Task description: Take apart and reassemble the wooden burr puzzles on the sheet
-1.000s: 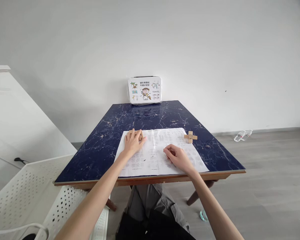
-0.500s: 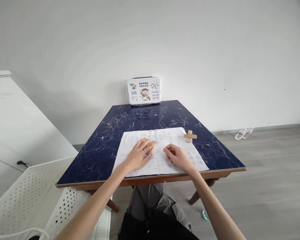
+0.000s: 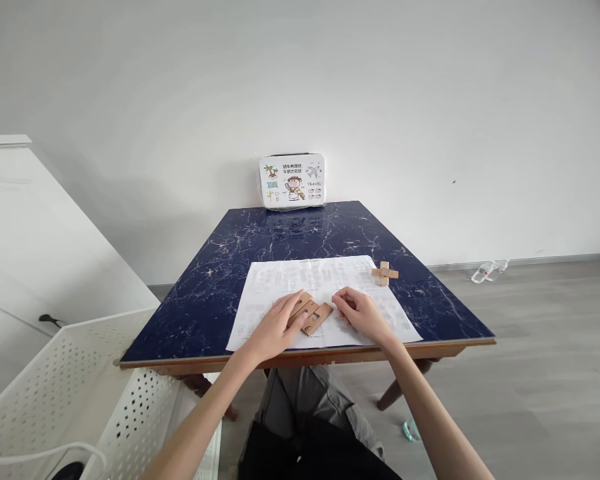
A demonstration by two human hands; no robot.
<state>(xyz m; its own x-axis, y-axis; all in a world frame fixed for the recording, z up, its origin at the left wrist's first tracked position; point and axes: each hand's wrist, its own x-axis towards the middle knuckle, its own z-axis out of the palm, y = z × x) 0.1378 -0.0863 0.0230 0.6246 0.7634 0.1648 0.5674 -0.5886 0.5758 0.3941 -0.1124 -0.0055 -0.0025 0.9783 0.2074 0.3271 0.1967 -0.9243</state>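
Flat brown wooden pieces [image 3: 319, 319] with cut-outs lie side by side on a printed white sheet [image 3: 265, 280]. My left hand [image 3: 275, 327] rests over their left part, its fingers apart and touching them; it hides some of their surface. Just right of the pieces, my right hand [image 3: 363, 313] is curled above the sheet, its thumb and index finger close together. Whatever may be between those fingers is too small or hidden to tell. A cross-shaped wooden block assembly [image 3: 385, 273] sits at the sheet's upper right edge.
The dark blue marbled table [image 3: 195, 300] has a white printed case [image 3: 293, 181] at its back, against the wall. White perforated baskets [image 3: 70, 373] stand at the left. Plastic bottles [image 3: 490, 271] lie on the floor at the right.
The wooden pieces have moved toward the table's front edge and slightly right, with my left hand on them. More of their surface shows. The view has shifted slightly.
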